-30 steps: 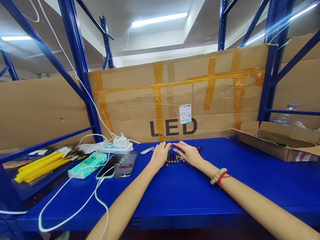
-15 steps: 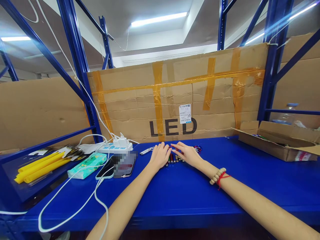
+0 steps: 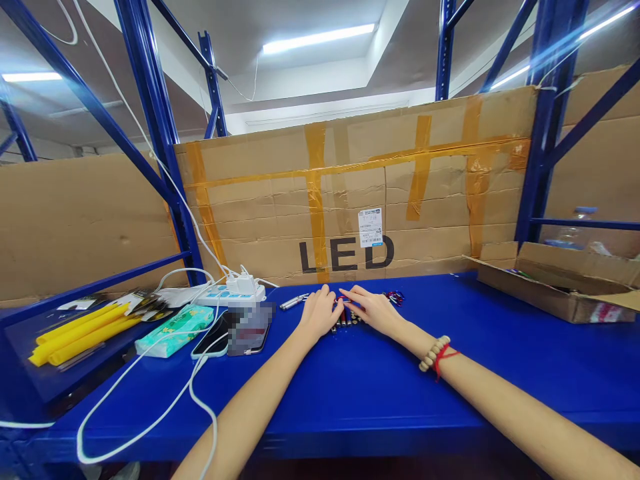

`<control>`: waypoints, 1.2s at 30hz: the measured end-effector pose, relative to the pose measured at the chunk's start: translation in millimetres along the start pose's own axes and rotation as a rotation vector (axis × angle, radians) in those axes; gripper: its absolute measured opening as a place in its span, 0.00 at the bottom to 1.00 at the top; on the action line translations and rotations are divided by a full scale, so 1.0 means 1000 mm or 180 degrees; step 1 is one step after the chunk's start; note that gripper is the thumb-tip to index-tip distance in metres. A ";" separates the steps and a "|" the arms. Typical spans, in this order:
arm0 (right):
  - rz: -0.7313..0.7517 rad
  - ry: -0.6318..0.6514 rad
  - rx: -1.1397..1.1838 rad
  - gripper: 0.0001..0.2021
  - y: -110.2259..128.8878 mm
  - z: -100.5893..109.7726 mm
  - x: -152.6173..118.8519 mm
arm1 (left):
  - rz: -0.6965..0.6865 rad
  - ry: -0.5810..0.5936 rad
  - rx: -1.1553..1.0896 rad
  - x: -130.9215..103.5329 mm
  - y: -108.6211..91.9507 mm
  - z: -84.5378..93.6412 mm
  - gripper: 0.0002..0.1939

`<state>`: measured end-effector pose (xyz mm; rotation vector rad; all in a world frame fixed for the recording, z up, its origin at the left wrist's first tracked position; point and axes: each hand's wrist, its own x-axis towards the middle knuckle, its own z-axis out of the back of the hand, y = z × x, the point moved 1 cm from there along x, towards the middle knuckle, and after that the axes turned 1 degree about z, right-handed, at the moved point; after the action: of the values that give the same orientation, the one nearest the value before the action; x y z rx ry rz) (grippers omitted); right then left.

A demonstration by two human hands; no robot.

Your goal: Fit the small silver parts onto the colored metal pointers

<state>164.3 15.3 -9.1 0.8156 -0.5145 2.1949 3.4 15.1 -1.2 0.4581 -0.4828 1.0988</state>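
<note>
On the blue shelf, my left hand (image 3: 319, 312) and my right hand (image 3: 374, 309) nearly meet. The fingers of my left hand are bent, with thumb and forefinger pressed close together at the tips. My right hand's fingers point left and pinch toward the same spot. A bit of red shows between the fingertips, too small and covered to name. Just below the fingers lie several small metallic tubes (image 3: 343, 323), partly hidden. A silver tube with a ring (image 3: 292, 303) lies left of my left hand. Small shiny red and purple pieces (image 3: 396, 298) lie behind my right hand.
To the left are phones (image 3: 212, 335), a green tissue pack (image 3: 173, 331), a power strip (image 3: 257, 293) with white cables, and yellow tubes (image 3: 83, 330). An open cardboard box (image 3: 545, 297) stands at right. A taped cardboard panel (image 3: 270, 213) closes off the back.
The fingers of my right hand have shifted slightly and cover more of the small pieces below them. My left hand has barely moved.
</note>
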 end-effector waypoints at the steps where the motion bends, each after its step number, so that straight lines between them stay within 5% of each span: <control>1: 0.0013 0.0004 -0.0038 0.17 0.000 0.000 0.000 | 0.0006 0.0003 -0.0003 0.000 0.000 0.001 0.16; 36: -0.0253 0.0027 0.0014 0.15 0.005 0.005 0.002 | -0.0111 -0.0232 0.0192 -0.002 -0.003 0.008 0.15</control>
<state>161.3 10.6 -4.8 0.8151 -0.4656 2.1265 4.3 8.2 3.7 0.5591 -0.5047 1.0681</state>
